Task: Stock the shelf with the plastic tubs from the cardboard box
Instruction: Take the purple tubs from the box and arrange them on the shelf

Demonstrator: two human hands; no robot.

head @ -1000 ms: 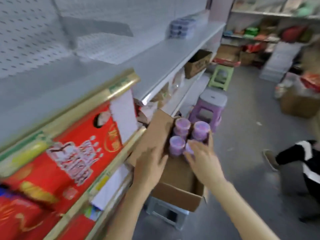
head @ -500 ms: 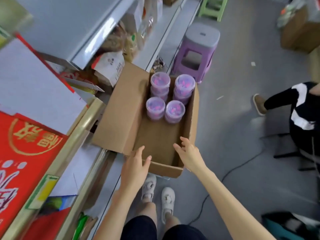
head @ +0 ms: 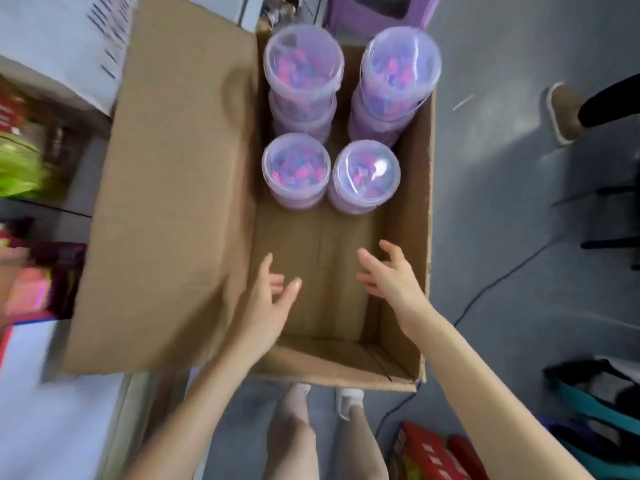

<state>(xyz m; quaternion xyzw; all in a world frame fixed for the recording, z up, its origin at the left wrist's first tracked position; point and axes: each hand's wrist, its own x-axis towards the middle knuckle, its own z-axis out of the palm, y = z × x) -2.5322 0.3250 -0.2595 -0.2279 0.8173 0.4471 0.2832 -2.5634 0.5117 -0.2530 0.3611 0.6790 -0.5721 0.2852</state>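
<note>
Standing at the far end of an open cardboard box (head: 313,244), the plastic tubs (head: 296,166) show clear lids over pink, purple and blue contents. Two single-height tubs sit side by side in the nearer row, the left one just beside the right tub (head: 366,174). Behind them rise two taller stacks, the left stack (head: 303,69) and the right stack (head: 400,69), each at least two tubs high. The near half of the box floor is bare cardboard.

Both of the person's hands reach into that near half, well short of the tubs. The left hand (head: 266,306) hangs beside the box's left wall, fingers spread and only lightly bent, gripping nothing. The right hand (head: 391,275) hangs near the right wall, its fingers likewise fanned and loose, with nothing in them. Whether either hand touches the cardboard cannot be told.

A wide box flap (head: 173,188) lies folded out to the left, over the edge of a white shelf (head: 52,410) with blurred, bright packets. A purple stool (head: 374,12) stands just beyond the box. The person's white shoes (head: 348,401) show below it on the grey floor (head: 502,202). A dark cable (head: 485,296) runs to the right, where another person's brown shoe (head: 564,112) rests. Red packs (head: 426,455) and a teal bag (head: 588,410) lie at the lower right.
</note>
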